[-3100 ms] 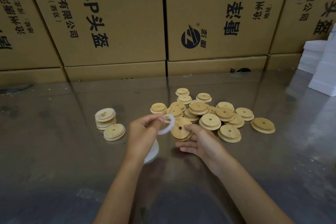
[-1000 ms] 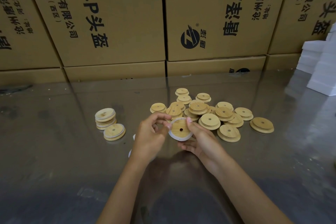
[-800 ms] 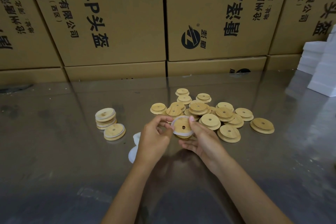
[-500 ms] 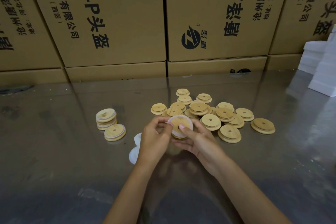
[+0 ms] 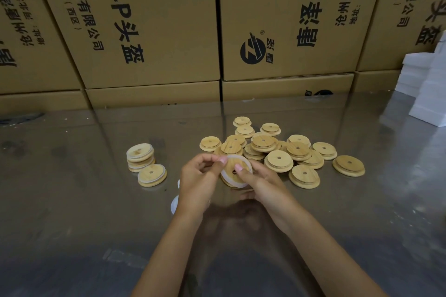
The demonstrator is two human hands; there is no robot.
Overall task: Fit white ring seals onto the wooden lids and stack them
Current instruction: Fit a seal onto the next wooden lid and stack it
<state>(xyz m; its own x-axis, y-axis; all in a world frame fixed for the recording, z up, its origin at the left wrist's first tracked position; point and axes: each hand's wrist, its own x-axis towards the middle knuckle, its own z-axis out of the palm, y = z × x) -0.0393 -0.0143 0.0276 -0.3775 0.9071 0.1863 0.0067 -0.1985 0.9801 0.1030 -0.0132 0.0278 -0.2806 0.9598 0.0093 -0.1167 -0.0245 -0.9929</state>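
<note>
One round wooden lid [image 5: 233, 169] with a white ring seal [image 5: 241, 184] around its rim sits pinched between my left hand [image 5: 198, 182] and right hand [image 5: 264, 182], above the shiny metal table [image 5: 72, 212], just in front of the loose pile of bare wooden lids [image 5: 277, 149]; I see a short stack of sealed lids [image 5: 140, 157] off left.

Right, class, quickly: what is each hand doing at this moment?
Left hand: pinches the white ring seal at the rim of the wooden lid.
Right hand: holds the same lid, thumb pressing on its face.

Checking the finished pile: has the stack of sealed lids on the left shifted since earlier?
No. The stack of sealed lids stays beside the single sealed lid, same place on the table.
</note>
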